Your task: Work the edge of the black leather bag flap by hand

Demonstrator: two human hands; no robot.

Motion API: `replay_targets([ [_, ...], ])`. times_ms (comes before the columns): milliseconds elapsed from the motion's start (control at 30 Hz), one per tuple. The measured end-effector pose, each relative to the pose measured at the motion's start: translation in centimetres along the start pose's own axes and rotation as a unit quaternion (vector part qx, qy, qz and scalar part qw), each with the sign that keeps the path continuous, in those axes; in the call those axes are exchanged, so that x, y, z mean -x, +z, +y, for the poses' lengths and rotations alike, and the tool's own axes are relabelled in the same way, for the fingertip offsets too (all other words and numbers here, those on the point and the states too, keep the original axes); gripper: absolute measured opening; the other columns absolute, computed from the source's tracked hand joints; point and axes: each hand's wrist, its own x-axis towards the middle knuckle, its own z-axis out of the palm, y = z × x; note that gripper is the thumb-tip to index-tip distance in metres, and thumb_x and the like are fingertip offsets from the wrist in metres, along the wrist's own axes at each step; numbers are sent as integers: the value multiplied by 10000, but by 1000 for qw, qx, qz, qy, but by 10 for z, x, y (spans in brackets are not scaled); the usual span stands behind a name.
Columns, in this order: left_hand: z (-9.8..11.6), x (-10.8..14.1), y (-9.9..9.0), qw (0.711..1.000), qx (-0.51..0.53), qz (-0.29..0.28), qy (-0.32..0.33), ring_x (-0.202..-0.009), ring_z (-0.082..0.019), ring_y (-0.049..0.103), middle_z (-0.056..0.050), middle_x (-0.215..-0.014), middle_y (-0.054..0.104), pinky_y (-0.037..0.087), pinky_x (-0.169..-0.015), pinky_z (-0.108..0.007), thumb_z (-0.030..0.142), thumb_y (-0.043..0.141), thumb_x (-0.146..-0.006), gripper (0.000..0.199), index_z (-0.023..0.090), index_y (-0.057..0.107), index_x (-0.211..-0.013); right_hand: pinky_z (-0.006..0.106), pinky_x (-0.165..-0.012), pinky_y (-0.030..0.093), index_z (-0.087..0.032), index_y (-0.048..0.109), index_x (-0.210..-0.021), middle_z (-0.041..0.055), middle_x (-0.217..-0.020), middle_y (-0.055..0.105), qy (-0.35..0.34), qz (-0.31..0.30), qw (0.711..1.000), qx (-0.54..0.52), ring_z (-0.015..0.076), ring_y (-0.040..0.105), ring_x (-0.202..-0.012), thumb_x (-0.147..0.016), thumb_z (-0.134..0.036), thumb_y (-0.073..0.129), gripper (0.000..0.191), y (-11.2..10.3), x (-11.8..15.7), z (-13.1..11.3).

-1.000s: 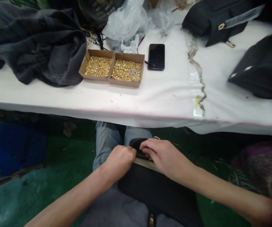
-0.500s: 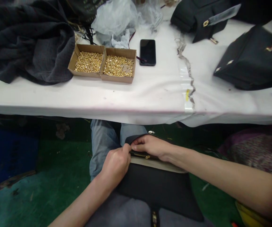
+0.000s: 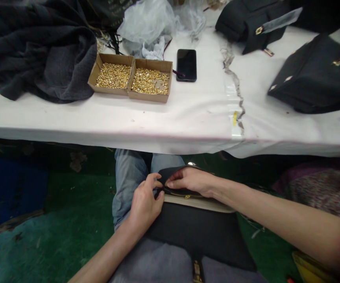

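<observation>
"White-covered tabletop [image 3: 99, 114] ahead. And the hands?"
"Left hand [image 3: 146, 200]: fingers parted at the left corner of the black flap bag [image 3: 199, 228] on the lap [image 3: 125, 188]. Flap is opened, not yet closed. Right hand [image 3: 190, 181]: fingers seem pinching its edge."

Pale light from above washes the white-covered table [image 3: 170, 122], while shade beneath its edge leaves the green floor [image 3: 78, 208] dim and the black bag [image 3: 199, 232] at bottom centre short on detail. Gold-coloured metal pieces [image 3: 113, 76] glint; fine texture is soft, the upper-right corner sits dark and a handbag [image 3: 317, 74] at far right blurs.
</observation>
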Motion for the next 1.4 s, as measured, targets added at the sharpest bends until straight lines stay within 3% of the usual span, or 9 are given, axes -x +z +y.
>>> replay_targets([
  [433,-9,3,6,999,14,17,35,-1108,-256,756,6,-1134,802,570,-997,-416,47,704,-926,421,283,598,-1257,320,-856,517,-215,897,-947,51,-987,852,6,11,1000,5,198,689,-900,-672,-490,997,402,0,-4,8],
  [600,-8,7,8,998,22,31,42,-1062,-235,746,4,-1095,789,578,-970,-399,39,706,-924,386,275,615,-1215,311,-828,536,-233,876,-856,23,-927,843,-12,21,1000,13,192,697,-860,-678,-438,988,294,1,3,3],
  [800,-6,5,4,998,2,14,62,-1073,-243,721,-20,-1134,776,569,-963,-402,51,702,-932,357,264,613,-1205,333,-821,563,-224,882,-861,46,-924,848,11,35,999,33,217,705,-854,-619,-439,1031,356,1,6,-2],
  [1000,-3,7,4,998,19,13,52,-1058,-250,726,-18,-1098,776,571,-955,-410,64,710,-926,341,263,616,-1187,325,-794,545,-207,836,-848,32,-905,814,-4,-28,998,49,204,679,-830,-682,-430,992,319,-3,5,-7],
  [1167,0,4,2,999,36,23,33,-1015,-239,747,-11,-1087,779,586,-939,-400,53,731,-896,357,255,643,-1176,319,-846,533,-222,844,-978,25,-997,815,-30,-73,994,78,204,683,-892,-796,-445,915,296,-8,4,-9],
  [1400,3,2,-2,998,60,-11,35,-1057,-244,766,-27,-1113,794,606,-970,-389,52,714,-914,314,237,686,-1167,312,-784,490,-219,827,-971,5,-911,783,-36,-79,984,155,187,634,-814,-872,-467,837,267,-10,3,-11],
])
